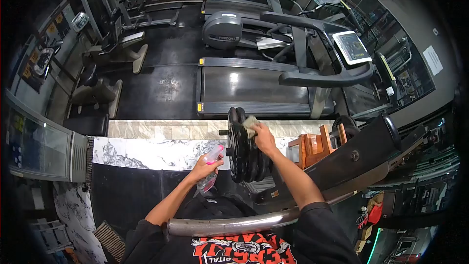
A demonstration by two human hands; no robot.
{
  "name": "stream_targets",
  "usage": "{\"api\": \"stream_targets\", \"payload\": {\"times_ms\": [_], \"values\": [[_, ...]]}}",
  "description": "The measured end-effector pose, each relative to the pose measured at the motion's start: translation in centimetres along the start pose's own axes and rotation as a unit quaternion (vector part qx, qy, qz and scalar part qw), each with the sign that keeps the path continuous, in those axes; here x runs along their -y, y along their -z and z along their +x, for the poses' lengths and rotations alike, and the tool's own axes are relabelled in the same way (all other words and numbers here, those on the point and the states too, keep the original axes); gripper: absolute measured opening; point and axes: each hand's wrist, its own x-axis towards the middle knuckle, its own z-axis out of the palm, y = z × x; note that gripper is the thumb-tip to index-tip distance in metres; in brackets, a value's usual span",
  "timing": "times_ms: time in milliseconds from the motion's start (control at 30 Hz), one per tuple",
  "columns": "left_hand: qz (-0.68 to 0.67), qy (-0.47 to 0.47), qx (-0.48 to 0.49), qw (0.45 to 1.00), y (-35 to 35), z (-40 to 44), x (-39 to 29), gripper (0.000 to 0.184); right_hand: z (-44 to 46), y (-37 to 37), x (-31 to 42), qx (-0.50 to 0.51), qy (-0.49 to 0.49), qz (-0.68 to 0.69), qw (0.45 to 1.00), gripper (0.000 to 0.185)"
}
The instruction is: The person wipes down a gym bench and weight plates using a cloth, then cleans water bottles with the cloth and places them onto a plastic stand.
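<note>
A: What does each grip hold?

B: The left hand [199, 170] has its grip wrapped around a clear spray bottle [207, 185] with pink parts, just left of the black weight plates [238, 152]. The right hand [265, 139] grasps a pale cloth [251, 125] at the plates' far edge.

A: And the plates' position?

B: Near the centre, upright, side by side; a treadmill [254, 85] stands beyond, on the far side, and a wooden object [311, 150] to the right.
</note>
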Motion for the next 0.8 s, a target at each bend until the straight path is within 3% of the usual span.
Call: {"api": "stream_targets", "payload": {"times_ms": [33,100,133,300,367,433,500,567,700,767,800], "values": [[-0.005,-0.006,0.000,1.000,-0.1,-0.1,-0.2,0.020,-0.6,-0.2,0.1,-0.003,0.000,0.003,1.000,0.045],[-0.009,-0.010,0.000,1.000,0.0,-0.3,-0.5,0.021,-2.9,-0.7,0.3,0.125,0.029,-0.126,0.984,0.043],[0.004,0.004,-0.003,1.000,0.3,-0.2,-0.5,0.021,-3.4,-1.5,0.2,0.128,0.075,-0.188,0.971,0.042],[-0.011,0.003,-0.010,1.000,0.3,-0.2,0.1,0.022,-5.2,-0.9,0.7,0.207,0.168,-0.226,0.937,0.044],[-0.023,-0.016,-0.012,1.000,0.1,-0.3,0.3,0.022,-5.9,-0.3,1.1,0.262,0.171,-0.212,0.926,0.032],[-0.019,-0.003,-0.018,1.000,0.1,-0.3,0.6,0.022,-5.4,0.2,0.9,0.293,0.163,-0.206,0.919,0.036],[-0.014,0.009,-0.024,1.000,0.0,-0.2,0.6,0.022,-3.8,-0.1,-0.6,0.346,0.151,-0.066,0.924,0.037],[-0.018,0.014,-0.012,1.000,0.0,-0.1,0.6,0.021,-0.4,0.1,-1.0,0.415,0.060,0.014,0.908,0.030],[-0.003,0.034,-0.007,0.999,-0.2,0.0,-0.1,0.021,5.1,1.7,-0.3,0.270,-0.021,0.124,0.955,0.031],[0.010,0.030,-0.014,0.999,-0.1,0.3,0.2,0.021,5.7,1.6,0.2,0.135,-0.025,0.012,0.990,0.032],[0.011,0.031,-0.016,0.999,-0.1,0.3,0.2,0.021,5.6,1.3,0.4,0.119,-0.036,0.003,0.992,0.033]]}}
